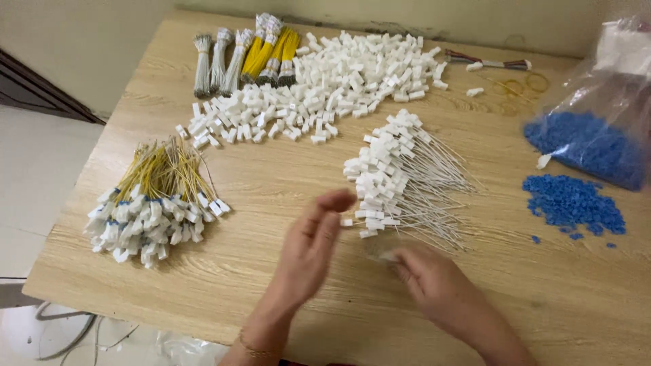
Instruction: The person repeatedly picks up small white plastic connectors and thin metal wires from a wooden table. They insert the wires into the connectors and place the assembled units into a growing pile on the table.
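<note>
At table centre, beside white-wired connector pile (400,179) | left hand (312,247) loosely open, empty | right hand (427,274) blurred, grip unclear, maybe small white piece | better: steady piece, pinch near housing.

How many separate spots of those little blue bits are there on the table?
2. One lot sits inside the clear plastic bag at the table's right edge; a loose blue pile lies just in front of it, with a few strays. More may lie beyond the picture's edge.
</note>
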